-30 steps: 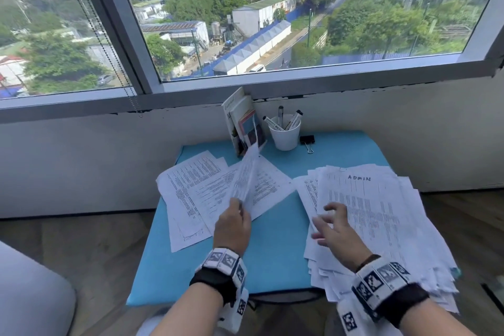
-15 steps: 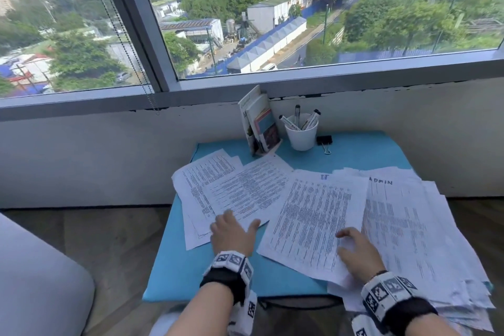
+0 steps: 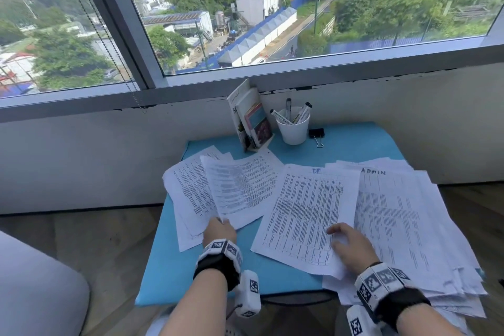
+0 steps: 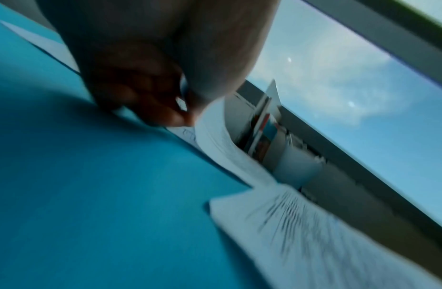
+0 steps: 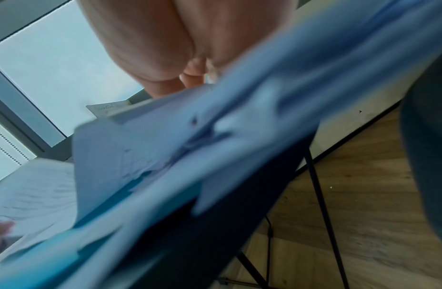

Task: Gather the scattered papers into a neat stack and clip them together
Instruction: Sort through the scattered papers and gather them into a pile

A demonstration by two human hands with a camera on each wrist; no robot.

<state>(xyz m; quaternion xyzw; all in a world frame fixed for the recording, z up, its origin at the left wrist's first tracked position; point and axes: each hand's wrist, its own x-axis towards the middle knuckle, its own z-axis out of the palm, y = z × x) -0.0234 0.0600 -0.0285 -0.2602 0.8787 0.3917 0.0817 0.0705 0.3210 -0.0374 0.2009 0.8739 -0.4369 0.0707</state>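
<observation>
Printed papers (image 3: 308,215) lie fanned in overlapping sheets across the blue bench (image 3: 174,275), thickest at right; a black binder clip (image 3: 316,133) lies apart behind them.

We see white papers (image 3: 305,215) covered in black print on a bright blue table (image 3: 174,267), a white cup (image 3: 294,131), a black binder clip (image 3: 316,133), and black wristbands (image 3: 218,267) carrying black-and-white square markers
</observation>
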